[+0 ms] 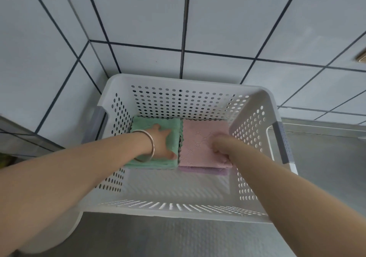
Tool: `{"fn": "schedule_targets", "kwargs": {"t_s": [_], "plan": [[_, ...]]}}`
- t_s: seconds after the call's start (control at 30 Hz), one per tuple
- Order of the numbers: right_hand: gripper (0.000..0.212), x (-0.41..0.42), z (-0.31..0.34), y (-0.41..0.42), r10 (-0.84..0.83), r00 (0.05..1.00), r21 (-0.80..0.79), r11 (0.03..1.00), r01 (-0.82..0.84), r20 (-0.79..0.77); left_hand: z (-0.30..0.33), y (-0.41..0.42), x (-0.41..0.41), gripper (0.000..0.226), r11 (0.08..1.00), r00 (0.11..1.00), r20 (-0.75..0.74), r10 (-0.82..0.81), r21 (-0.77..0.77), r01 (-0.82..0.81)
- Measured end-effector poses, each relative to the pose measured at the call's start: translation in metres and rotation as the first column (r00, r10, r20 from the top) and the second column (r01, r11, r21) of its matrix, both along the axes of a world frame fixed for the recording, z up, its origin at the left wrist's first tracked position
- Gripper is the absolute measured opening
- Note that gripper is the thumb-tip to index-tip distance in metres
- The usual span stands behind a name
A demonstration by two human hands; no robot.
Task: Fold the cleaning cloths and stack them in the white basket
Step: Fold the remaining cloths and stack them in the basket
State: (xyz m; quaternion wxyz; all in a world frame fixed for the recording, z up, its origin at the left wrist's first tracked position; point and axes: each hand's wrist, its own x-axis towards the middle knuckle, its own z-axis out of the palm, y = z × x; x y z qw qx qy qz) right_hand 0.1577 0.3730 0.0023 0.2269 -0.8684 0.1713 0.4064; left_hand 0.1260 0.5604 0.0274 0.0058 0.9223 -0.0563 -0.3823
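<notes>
The white perforated basket (184,80) stands on a steel counter against a tiled wall. Inside, at the far end, lie two folded stacks side by side. A green cloth (142,124) tops the left stack, and my left hand (161,144), with a metal bangle on the wrist, rests flat on it. A pink cloth (195,140) tops the right stack with a lilac cloth (206,171) showing under its near edge. My right hand (220,148) presses down on the pink cloth near its right side; its fingers are hidden under the wrist.
Light tiles with dark grout cover the wall (217,19) behind and to the left of the basket. The steel counter (326,157) extends to the right and in front. The near half of the basket floor (174,187) is bare.
</notes>
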Motion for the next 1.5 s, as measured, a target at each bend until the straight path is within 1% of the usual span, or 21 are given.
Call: {"fn": "schedule_targets", "kwargs": {"t_s": [0.1,0.17,0.23,0.27,0.37,0.43,0.5,0.6,0.67,0.77,0.83,0.93,1.03,1.1,1.17,1.23,1.27,1.37,1.4,1.43,1.5], "plan": [[0.010,-0.010,0.009,-0.003,-0.187,0.982,0.123,0.974,0.189,-0.028,-0.004,0.004,0.001,0.091,0.998,0.999,-0.010,-0.038,0.043,0.038],[0.034,-0.011,0.006,-0.008,-0.261,0.964,0.176,0.948,0.267,-0.057,-0.003,0.000,0.002,0.089,0.998,0.999,-0.006,-0.039,0.056,0.039],[0.046,-0.008,0.004,-0.008,-0.289,0.955,0.143,0.944,0.296,-0.068,-0.002,-0.004,0.002,0.084,0.999,0.998,0.059,-0.033,0.035,0.031],[0.047,-0.007,0.004,-0.008,-0.270,0.962,0.110,0.956,0.273,-0.043,-0.002,-0.005,0.002,0.083,0.999,0.993,0.116,-0.028,0.020,0.026],[0.041,-0.004,0.006,-0.007,-0.052,0.997,-0.093,0.994,0.058,0.065,-0.012,-0.008,0.001,0.085,0.993,0.965,0.246,-0.088,-0.053,0.104],[0.039,-0.006,0.008,-0.008,0.065,0.994,-0.164,0.985,-0.049,0.091,-0.020,-0.014,-0.001,0.083,0.971,0.950,0.224,-0.216,-0.057,0.234],[0.038,-0.009,0.011,-0.010,0.136,0.986,-0.208,0.971,-0.114,0.095,-0.030,-0.018,-0.004,0.085,0.952,0.940,0.169,-0.298,-0.017,0.305],[0.044,-0.014,0.020,-0.013,0.109,0.992,-0.124,0.985,-0.116,-0.062,-0.038,-0.019,-0.006,0.096,0.948,0.937,0.140,-0.319,0.025,0.319],[0.039,-0.014,0.024,-0.014,0.042,0.989,-0.051,0.997,-0.050,-0.139,-0.040,-0.019,-0.006,0.101,0.949,0.940,0.131,-0.315,0.024,0.315],[0.019,-0.007,0.026,-0.019,-0.176,0.964,0.131,0.970,0.205,-0.202,-0.040,-0.020,-0.004,0.105,0.956,0.947,0.131,-0.293,0.007,0.295],[0.018,-0.005,0.029,-0.023,-0.244,0.934,0.196,0.934,0.298,-0.261,-0.041,-0.021,-0.004,0.106,0.960,0.952,0.134,-0.276,-0.005,0.279],[0.017,-0.014,0.027,-0.025,-0.179,0.938,0.152,0.961,0.231,-0.296,-0.041,-0.022,-0.006,0.103,0.959,0.951,0.130,-0.280,0.000,0.282],[0.024,-0.023,0.017,-0.020,-0.098,0.959,0.021,0.994,0.108,-0.267,-0.039,-0.023,-0.007,0.102,0.955,0.948,0.115,-0.295,0.006,0.297],[0.029,-0.025,0.015,-0.016,0.044,0.977,-0.093,0.994,-0.064,-0.207,-0.039,-0.024,-0.008,0.101,0.958,0.953,0.103,-0.284,-0.007,0.286],[0.024,-0.025,0.019,-0.013,0.201,0.975,-0.188,0.958,-0.215,-0.090,-0.038,-0.026,-0.008,0.092,0.969,0.966,0.102,-0.239,-0.038,0.244],[0.023,-0.020,0.019,-0.012,0.208,0.978,-0.185,0.960,-0.209,-0.025,-0.039,-0.027,-0.006,0.077,0.977,0.973,0.113,-0.202,-0.049,0.209],[0.016,-0.019,0.018,-0.011,0.183,0.982,-0.168,0.968,-0.186,-0.037,-0.038,-0.027,-0.006,0.072,0.979,0.974,0.116,-0.195,-0.042,0.201],[0.037,-0.016,0.011,-0.010,-0.148,0.985,0.028,0.988,0.151,-0.084,-0.042,-0.027,-0.007,0.072,0.978,0.970,0.136,-0.203,-0.009,0.206],[0.039,-0.014,0.011,-0.010,-0.172,0.983,0.059,0.983,0.176,-0.063,-0.044,-0.026,-0.007,0.075,0.979,0.969,0.138,-0.203,0.002,0.205],[0.039,-0.013,0.011,-0.011,-0.139,0.990,0.054,0.989,0.140,-0.028,-0.046,-0.026,-0.007,0.077,0.979,0.970,0.132,-0.202,0.020,0.201],[0.037,-0.014,0.009,-0.012,-0.039,0.997,-0.025,0.999,0.041,0.062,-0.048,-0.027,-0.007,0.080,0.979,0.972,0.113,-0.205,0.035,0.202]]}}
